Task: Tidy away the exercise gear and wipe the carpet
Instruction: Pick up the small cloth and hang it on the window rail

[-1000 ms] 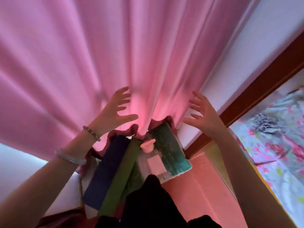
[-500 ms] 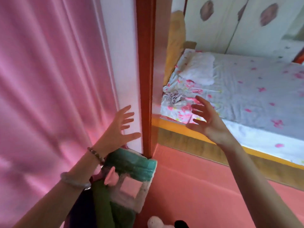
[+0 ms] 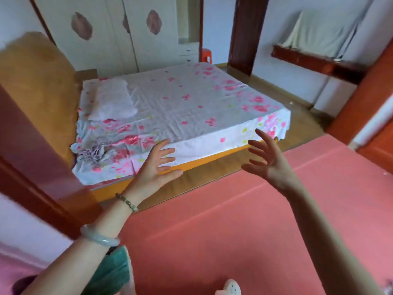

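The bed [image 3: 191, 107] fills the view from ten to one o'clock, its flowered sheet rumpled at the near corner, a white pillow [image 3: 110, 101] lying at the headboard end. The pink carpet [image 3: 244, 231] spreads from the centre down to five o'clock, with a strip of bare wooden floor [image 3: 204, 177] between it and the bed. A dark red door frame [image 3: 32, 167] stands at nine o'clock.

My left hand [image 3: 155, 167] is raised just left of centre, fingers spread wide, holding nothing and touching nothing. My right hand [image 3: 270, 158] is up at two o'clock from it, well apart, fingers splayed and slightly curled, also empty. On my left wrist sit a bead bracelet [image 3: 127, 202] and, lower, a pale jade bangle [image 3: 98, 238].

A teal folded bundle [image 3: 114, 271] shows at seven o'clock under my left forearm; I cannot tell what it is. No exercise gear is clearly in sight.
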The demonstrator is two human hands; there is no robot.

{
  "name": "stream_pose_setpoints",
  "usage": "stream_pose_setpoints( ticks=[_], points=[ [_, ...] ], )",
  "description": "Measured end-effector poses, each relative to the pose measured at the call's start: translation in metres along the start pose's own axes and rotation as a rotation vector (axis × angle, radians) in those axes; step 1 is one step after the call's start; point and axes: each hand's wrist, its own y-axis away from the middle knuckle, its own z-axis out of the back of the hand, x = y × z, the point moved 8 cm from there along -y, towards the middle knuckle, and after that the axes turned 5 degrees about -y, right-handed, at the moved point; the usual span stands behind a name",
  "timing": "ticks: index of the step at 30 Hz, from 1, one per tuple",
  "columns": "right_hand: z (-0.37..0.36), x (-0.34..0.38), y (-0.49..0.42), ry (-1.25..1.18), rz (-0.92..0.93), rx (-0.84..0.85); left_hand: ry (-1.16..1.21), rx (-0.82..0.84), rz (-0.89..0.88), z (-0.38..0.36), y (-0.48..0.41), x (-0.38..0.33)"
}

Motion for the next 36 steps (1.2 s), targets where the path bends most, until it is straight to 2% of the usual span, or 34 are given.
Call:
stream_pose_setpoints(
  ticks=[7,15,26,36],
  points=[
    [0.163,-0.026,-0.011,0.052,-0.042,-0.278,0.059,0.295,-0.098,-0.163,-0.118,-0.034],
    [0.316,-0.037,-0.011,0.101,-0.087,-0.507,0.125,0.5,-0.167,-0.323,-0.22,-0.073],
    [0.452,-0.08,0.011,0.12,-0.183,-0.825,0.173,0.783,-0.209,-0.497,-0.313,-0.093],
    [0.559,-0.109,-0.041,0.13,-0.226,-1.078,0.171,1.086,-0.293,-0.646,-0.432,-0.119]
  ],
)
